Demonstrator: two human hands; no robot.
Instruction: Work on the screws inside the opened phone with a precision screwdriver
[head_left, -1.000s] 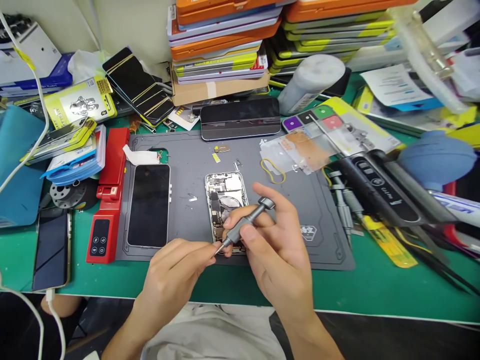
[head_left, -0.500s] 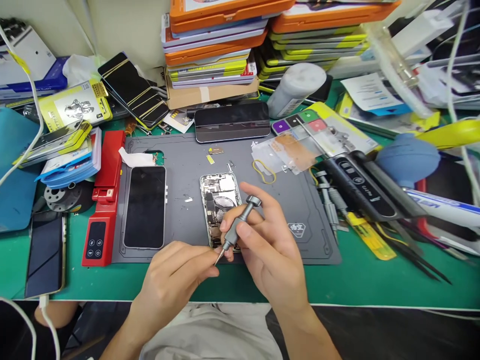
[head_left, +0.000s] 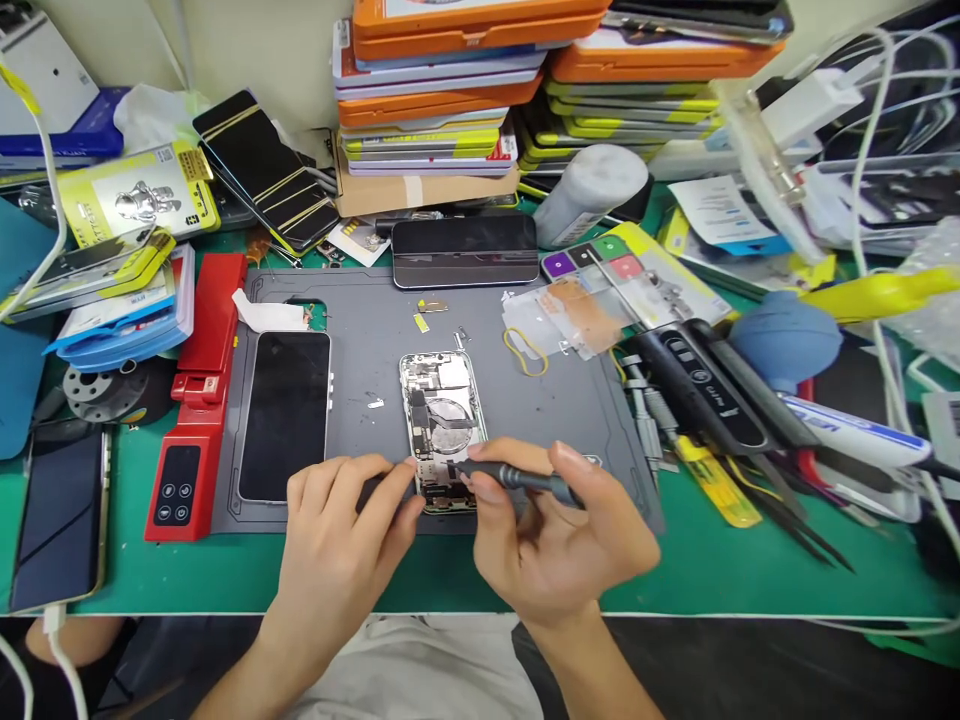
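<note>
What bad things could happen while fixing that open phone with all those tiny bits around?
The screwdriver in the right hand is pointed into the opened phone, so a slip might scratch the bare parts inside. The left hand steadies only the phone's lower edge, so it could shift on the grey mat. Small loose parts lie unprotected on the mat and might get knocked away.

Bare mat (head_left: pixel 375 345) between the two phones lies open; tools (head_left: pixel 697 390) crowd the right, seemingly overlapping the mat's edge.
</note>
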